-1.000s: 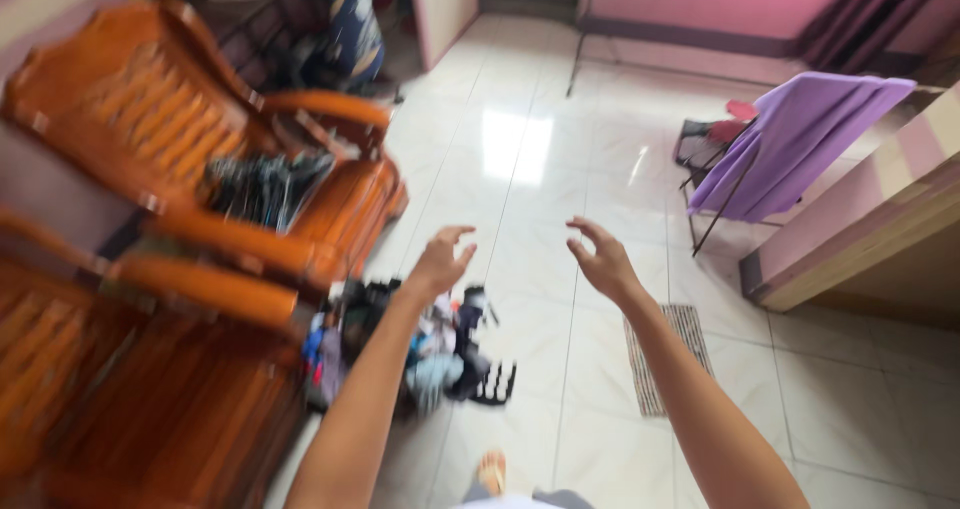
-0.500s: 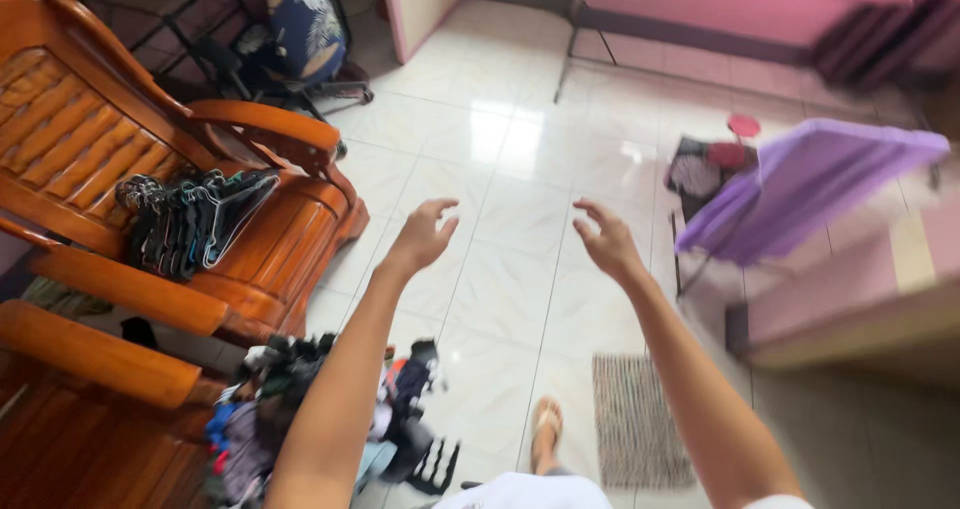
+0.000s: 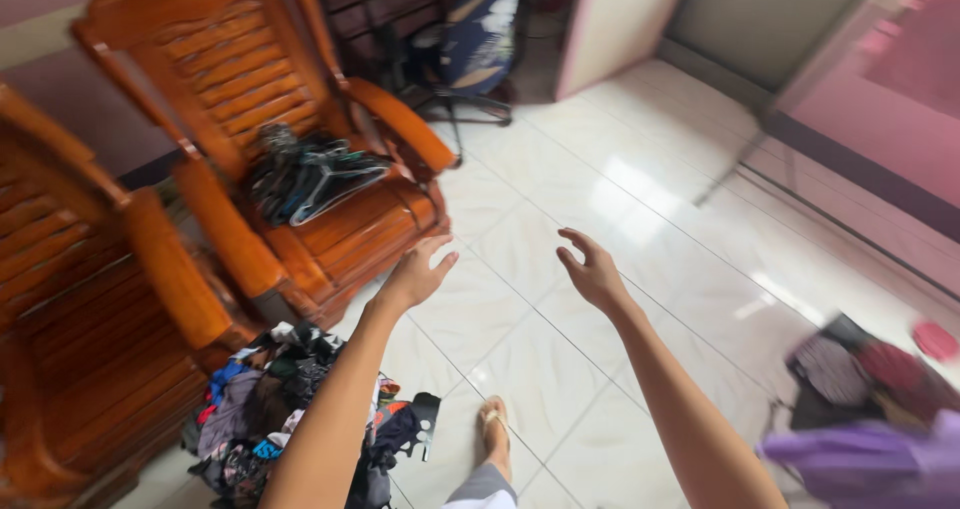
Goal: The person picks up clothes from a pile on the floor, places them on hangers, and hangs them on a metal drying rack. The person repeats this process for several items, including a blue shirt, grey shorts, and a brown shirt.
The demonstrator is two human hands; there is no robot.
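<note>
Both hands, the left hand and the right hand, hang empty with fingers spread above the glossy white tiled floor. Nearest the left hand stands a polished orange-brown wooden armchair with a heap of dark wire clothes hangers on its seat.

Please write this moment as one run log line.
left hand: open, empty | right hand: open, empty | nearest: wooden chair with hangers
</note>
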